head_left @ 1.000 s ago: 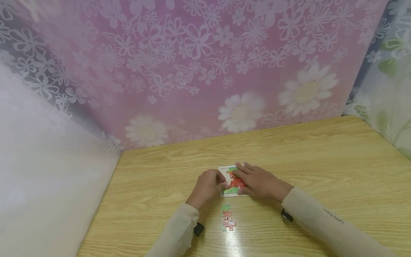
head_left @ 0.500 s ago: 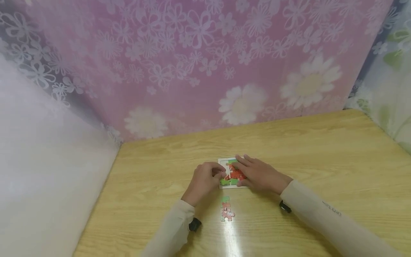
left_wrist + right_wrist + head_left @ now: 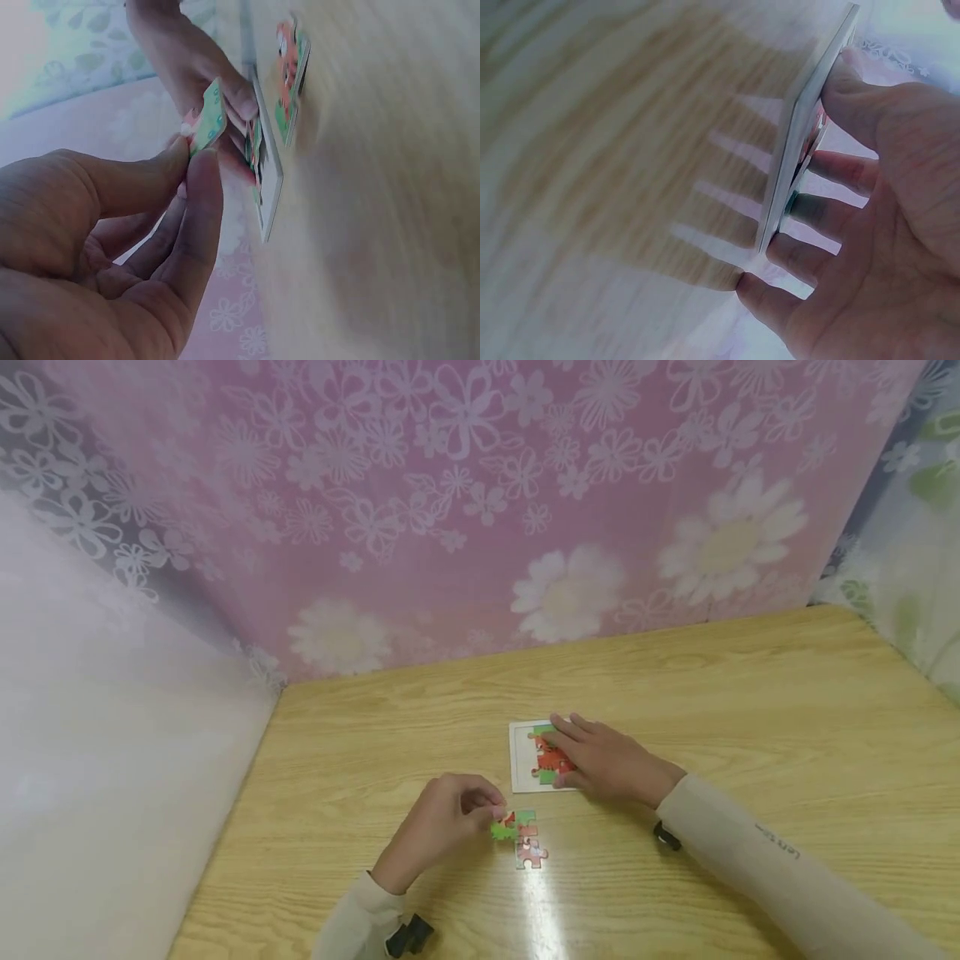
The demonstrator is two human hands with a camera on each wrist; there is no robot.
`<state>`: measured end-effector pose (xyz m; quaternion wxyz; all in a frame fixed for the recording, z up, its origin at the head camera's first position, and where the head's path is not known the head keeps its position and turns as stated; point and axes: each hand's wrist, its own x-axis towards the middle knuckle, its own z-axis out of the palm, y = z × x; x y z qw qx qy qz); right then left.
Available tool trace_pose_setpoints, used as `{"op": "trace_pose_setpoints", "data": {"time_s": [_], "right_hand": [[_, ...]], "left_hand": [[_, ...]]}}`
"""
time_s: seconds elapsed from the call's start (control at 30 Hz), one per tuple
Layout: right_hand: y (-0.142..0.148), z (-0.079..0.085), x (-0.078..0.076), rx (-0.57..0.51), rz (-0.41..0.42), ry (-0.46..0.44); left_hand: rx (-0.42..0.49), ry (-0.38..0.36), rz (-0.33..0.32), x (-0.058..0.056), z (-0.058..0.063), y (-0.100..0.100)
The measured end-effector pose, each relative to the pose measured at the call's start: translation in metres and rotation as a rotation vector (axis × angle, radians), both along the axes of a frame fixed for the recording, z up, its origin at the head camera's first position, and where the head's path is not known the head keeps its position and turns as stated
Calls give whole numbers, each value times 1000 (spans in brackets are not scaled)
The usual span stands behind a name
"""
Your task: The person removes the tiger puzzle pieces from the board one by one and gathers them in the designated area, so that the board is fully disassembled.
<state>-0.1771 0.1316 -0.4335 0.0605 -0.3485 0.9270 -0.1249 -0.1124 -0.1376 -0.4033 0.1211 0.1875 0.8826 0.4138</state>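
Between thumb and forefinger, my left hand (image 3: 441,825) pinches a green and red jigsaw piece (image 3: 502,829), whose printed side shows in the left wrist view. It is held up off the table, left of two joined loose jigsaw pieces (image 3: 532,853). Behind them lies a white-rimmed puzzle tray (image 3: 517,783) with an orange tiger picture (image 3: 549,755) partly assembled in it; the left strip of the tray is bare. My right hand (image 3: 621,770) rests across the tray's right side with fingers spread, hiding that part. Its thumb touches the near rim.
The wood-grain table (image 3: 360,735) extends around the tray, with a bright reflection in front. A pink flowered curtain (image 3: 420,568) stands behind the table, and a whitish panel (image 3: 97,735) borders the left side.
My left hand has lifted the green and red jigsaw piece out of the tray's near left corner and carried it back beside the loose pieces. My right hand stays on the tray.
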Motion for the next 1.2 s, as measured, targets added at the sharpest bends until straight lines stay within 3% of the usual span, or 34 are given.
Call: {"op": "trace_pose_setpoints", "data": {"time_s": [0.23, 0.53, 1.2], "right_hand": [[0, 1, -1, -11, 1, -16], [1, 1, -1, -16, -20, -40], [2, -1, -1, -9, 5, -9]], "left_hand": [[19, -100, -43, 22, -7, -1], [67, -180, -52, 36, -17, 9], [-41, -60, -13, 40, -27, 25]]}}
